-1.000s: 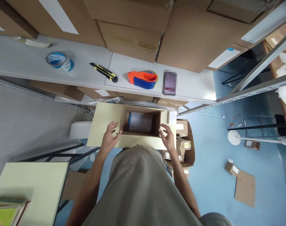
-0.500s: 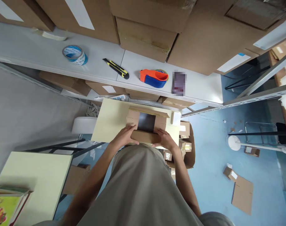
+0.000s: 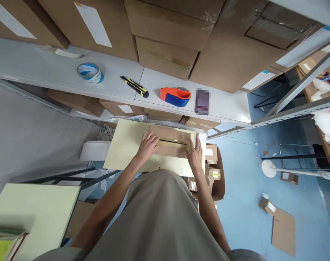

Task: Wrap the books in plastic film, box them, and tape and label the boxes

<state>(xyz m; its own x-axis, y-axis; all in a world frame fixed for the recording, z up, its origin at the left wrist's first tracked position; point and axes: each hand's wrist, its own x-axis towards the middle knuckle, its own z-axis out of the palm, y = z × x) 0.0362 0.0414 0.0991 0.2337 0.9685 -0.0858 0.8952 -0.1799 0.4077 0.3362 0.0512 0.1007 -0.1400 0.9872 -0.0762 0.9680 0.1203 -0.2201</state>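
Note:
A small brown cardboard box (image 3: pixel 170 149) lies on a pale yellow tabletop (image 3: pixel 126 145). Its two long flaps are folded inward, with a narrow dark gap between them. My left hand (image 3: pixel 147 145) rests on the box's left end, fingers stretched out over the flap edges. At the right end, my right hand (image 3: pixel 195 154) touches the box with its fingers spread and pointing away from me. Neither hand is wrapped around anything.
On the grey shelf (image 3: pixel 113 69) beyond the table are a blue-and-white tape roll (image 3: pixel 91 73), a yellow-black box cutter (image 3: pixel 134 87), an orange-blue tape dispenser (image 3: pixel 175 96) and a blurred-out item (image 3: pixel 202 102). Large cartons (image 3: pixel 165 50) stand behind. A bin of small boxes (image 3: pixel 219 174) sits right.
The box's long flaps have come down over the opening that showed a dark interior. Both hands have moved from the near corners up onto the box's ends. The view has shifted slightly.

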